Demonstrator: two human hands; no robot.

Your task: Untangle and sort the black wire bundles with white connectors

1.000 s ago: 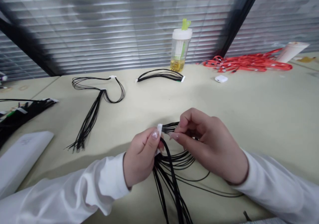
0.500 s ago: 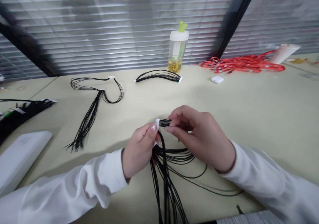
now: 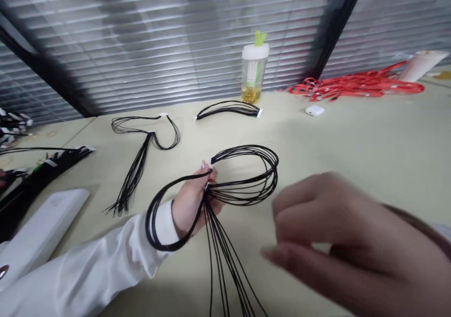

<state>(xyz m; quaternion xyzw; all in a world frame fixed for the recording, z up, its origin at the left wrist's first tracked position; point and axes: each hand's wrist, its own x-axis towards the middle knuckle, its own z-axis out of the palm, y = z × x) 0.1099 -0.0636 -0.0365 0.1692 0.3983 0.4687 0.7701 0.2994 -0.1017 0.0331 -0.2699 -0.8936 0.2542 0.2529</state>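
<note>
My left hand (image 3: 197, 197) is closed on a black wire harness (image 3: 269, 166), gripping it by its white connectors. Wires loop out to the right of the hand, and a thicker bundle bends round to the left over the wrist and sleeve. Loose wire ends hang down toward the near edge of view. My right hand (image 3: 317, 228), blurred by motion, is off to the right, apart from the harness. Its fingers are curled with the thumb held away from them, and nothing shows between them.
Another harness (image 3: 136, 166) lies left of centre, and a short cable (image 3: 227, 108) farther back. A bottle (image 3: 254, 75), a white case (image 3: 314, 110) and red cables (image 3: 362, 87) stand along the back. A white box (image 3: 45, 223) and black wire bundles (image 3: 45, 176) are at left.
My right hand has let go of the wires by the connector and moved right and nearer. The wires now spring into open loops around my left hand, which keeps its hold.
</note>
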